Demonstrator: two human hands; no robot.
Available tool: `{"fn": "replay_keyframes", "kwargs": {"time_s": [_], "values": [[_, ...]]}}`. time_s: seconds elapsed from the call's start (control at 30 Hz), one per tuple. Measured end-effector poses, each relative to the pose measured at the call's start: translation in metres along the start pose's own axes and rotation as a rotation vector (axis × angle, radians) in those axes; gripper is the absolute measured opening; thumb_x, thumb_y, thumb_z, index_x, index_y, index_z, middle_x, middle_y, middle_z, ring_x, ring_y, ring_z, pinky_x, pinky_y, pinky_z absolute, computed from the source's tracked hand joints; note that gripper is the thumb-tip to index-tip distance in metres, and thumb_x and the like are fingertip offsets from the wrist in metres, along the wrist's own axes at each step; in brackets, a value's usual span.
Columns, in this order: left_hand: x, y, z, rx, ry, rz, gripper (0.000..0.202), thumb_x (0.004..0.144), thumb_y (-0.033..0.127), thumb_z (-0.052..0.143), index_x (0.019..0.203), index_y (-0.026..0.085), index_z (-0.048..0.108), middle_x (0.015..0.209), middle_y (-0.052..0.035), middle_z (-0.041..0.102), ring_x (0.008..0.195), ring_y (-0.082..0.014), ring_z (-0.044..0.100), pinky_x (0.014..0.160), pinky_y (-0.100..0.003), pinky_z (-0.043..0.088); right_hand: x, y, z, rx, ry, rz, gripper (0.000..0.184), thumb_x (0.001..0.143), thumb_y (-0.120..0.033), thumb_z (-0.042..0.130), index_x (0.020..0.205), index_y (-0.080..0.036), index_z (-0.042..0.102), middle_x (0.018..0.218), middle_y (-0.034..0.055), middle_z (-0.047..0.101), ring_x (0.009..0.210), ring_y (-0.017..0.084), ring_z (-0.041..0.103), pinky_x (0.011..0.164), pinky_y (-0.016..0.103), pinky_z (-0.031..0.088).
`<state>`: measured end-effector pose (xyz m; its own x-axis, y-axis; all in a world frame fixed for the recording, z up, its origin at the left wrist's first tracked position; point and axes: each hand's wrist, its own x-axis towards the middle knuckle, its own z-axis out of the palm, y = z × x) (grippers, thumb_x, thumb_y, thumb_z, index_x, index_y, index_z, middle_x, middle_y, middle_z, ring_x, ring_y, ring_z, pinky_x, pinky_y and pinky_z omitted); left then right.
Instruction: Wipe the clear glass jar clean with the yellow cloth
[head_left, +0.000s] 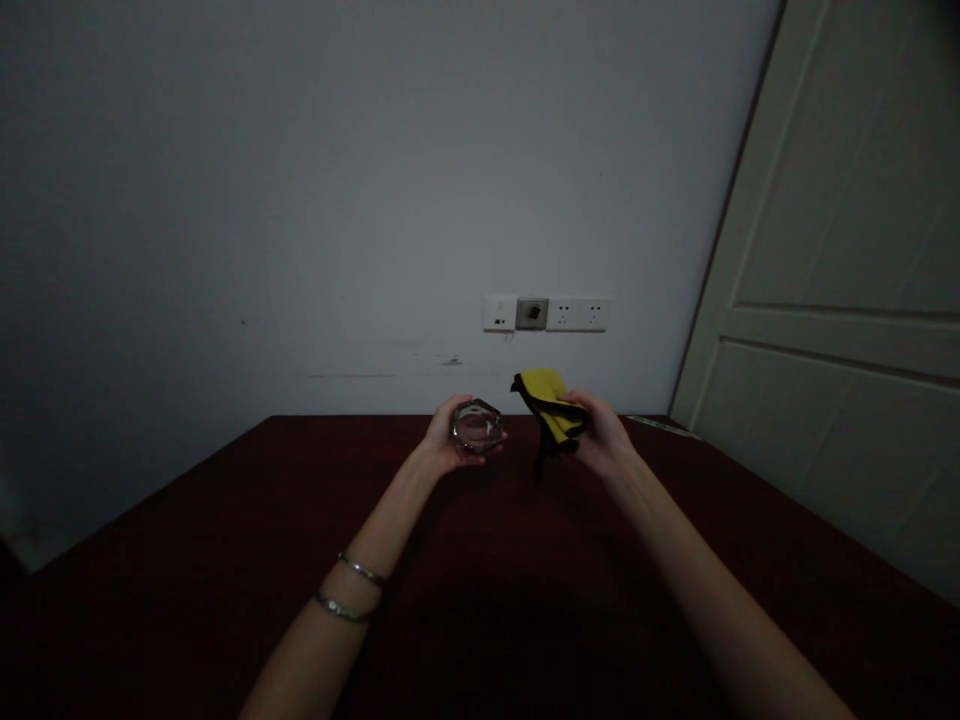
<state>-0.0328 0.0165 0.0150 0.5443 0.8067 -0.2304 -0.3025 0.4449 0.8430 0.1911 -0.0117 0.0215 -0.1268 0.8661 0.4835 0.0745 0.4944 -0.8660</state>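
Note:
My left hand (444, 440) is closed around a small clear glass dish (477, 426), perhaps an ashtray, held a little above the dark red table (225, 540). Close to its right, my right hand (600, 435) grips a folded yellow cloth with a black edge (547, 398); a dark strip of it hangs down below the fingers. The two hands are a short gap apart, both out over the far part of the table. Two thin bangles sit on my left forearm.
A grey wall stands right behind the table, with a row of sockets and a switch (546, 313) just above the hands. A pale panelled door (847, 330) is at the right. The room is dim.

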Motion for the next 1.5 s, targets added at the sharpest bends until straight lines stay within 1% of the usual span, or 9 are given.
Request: {"fn": "replay_keyframes", "kwargs": {"time_s": [0.2,0.33,0.53,0.67,0.77,1.03,1.23,1.4,1.5], "values": [[0.002,-0.007,-0.007,0.055,-0.184,-0.112,0.053,0.081,0.054,0.042,0.097,0.008,0.062,0.078,-0.0197,0.069,0.062,-0.0269,0.067,0.043,-0.033,0.05,-0.009,-0.02,0.018,-0.008,0.134,0.102,0.042,0.071,-0.031,0.059,0.108,-0.009,0.059,0.094,0.0134,0.071,0.074,0.023,0.067,0.066,0.037,0.056],[0.002,-0.012,-0.002,0.096,-0.27,-0.191,0.064,0.081,0.063,0.034,0.097,0.008,0.062,0.077,-0.0213,0.069,0.063,-0.0299,0.067,0.041,-0.034,0.05,-0.024,-0.033,0.031,-0.515,0.186,-0.404,0.034,0.075,-0.018,0.055,0.109,-0.016,0.064,0.106,0.0093,0.069,0.098,0.025,0.063,0.087,0.042,0.05],[0.007,-0.017,-0.005,0.111,-0.231,-0.234,0.069,0.081,0.068,0.029,0.089,0.009,0.063,0.067,-0.02,0.068,0.054,-0.0321,0.065,0.035,-0.039,0.047,-0.036,-0.023,0.044,-1.112,-0.278,-0.967,0.033,0.089,-0.012,0.046,0.12,-0.015,0.058,0.119,0.0137,0.065,0.111,0.026,0.058,0.082,0.041,0.051],[0.011,-0.021,-0.012,0.081,-0.178,-0.249,0.068,0.08,0.07,0.028,0.09,0.012,0.063,0.063,-0.0163,0.068,0.051,-0.0318,0.065,0.035,-0.041,0.047,-0.034,-0.018,0.042,-1.288,-0.428,-1.188,0.031,0.091,-0.012,0.043,0.119,-0.009,0.057,0.117,0.0147,0.066,0.11,0.027,0.06,0.075,0.039,0.05],[0.013,-0.023,-0.015,0.11,-0.218,-0.288,0.072,0.079,0.072,0.028,0.097,0.012,0.063,0.067,-0.018,0.069,0.056,-0.0339,0.066,0.036,-0.039,0.046,-0.03,-0.018,0.036,-1.307,-0.529,-1.225,0.032,0.092,-0.011,0.042,0.121,-0.009,0.055,0.121,0.0147,0.063,0.113,0.026,0.058,0.078,0.039,0.05],[0.015,-0.029,-0.024,0.174,-0.264,-0.283,0.072,0.078,0.074,0.029,0.085,0.011,0.064,0.068,-0.0196,0.07,0.054,-0.0317,0.067,0.034,-0.035,0.045,-0.021,-0.022,0.029,-1.392,-0.778,-1.184,0.037,0.093,-0.012,0.04,0.129,-0.012,0.047,0.137,0.0118,0.051,0.126,0.02,0.046,0.099,0.04,0.042],[0.023,-0.032,-0.026,0.23,-0.269,-0.33,0.084,0.077,0.077,0.02,0.085,0.007,0.065,0.069,-0.0214,0.069,0.053,-0.0293,0.067,0.032,-0.033,0.045,-0.017,-0.023,0.028,-1.445,-0.822,-1.212,0.034,0.094,-0.013,0.038,0.126,-0.01,0.048,0.135,0.013,0.052,0.125,0.02,0.046,0.094,0.04,0.044],[0.025,-0.033,-0.021,0.282,-0.202,-0.363,0.083,0.078,0.075,0.016,0.08,0.008,0.065,0.066,-0.02,0.069,0.051,-0.0287,0.066,0.032,-0.033,0.047,-0.018,-0.022,0.035,-1.524,-0.83,-1.237,0.031,0.095,-0.016,0.035,0.121,-0.011,0.053,0.119,0.0118,0.063,0.118,0.019,0.051,0.092,0.036,0.045],[0.023,-0.033,-0.019,0.287,-0.169,-0.356,0.081,0.078,0.075,0.021,0.082,0.007,0.065,0.066,-0.0209,0.069,0.05,-0.0282,0.066,0.031,-0.031,0.046,-0.019,-0.017,0.037,-1.556,-0.78,-1.246,0.034,0.095,-0.015,0.036,0.125,-0.011,0.051,0.125,0.0118,0.059,0.122,0.02,0.048,0.096,0.038,0.044]]}}
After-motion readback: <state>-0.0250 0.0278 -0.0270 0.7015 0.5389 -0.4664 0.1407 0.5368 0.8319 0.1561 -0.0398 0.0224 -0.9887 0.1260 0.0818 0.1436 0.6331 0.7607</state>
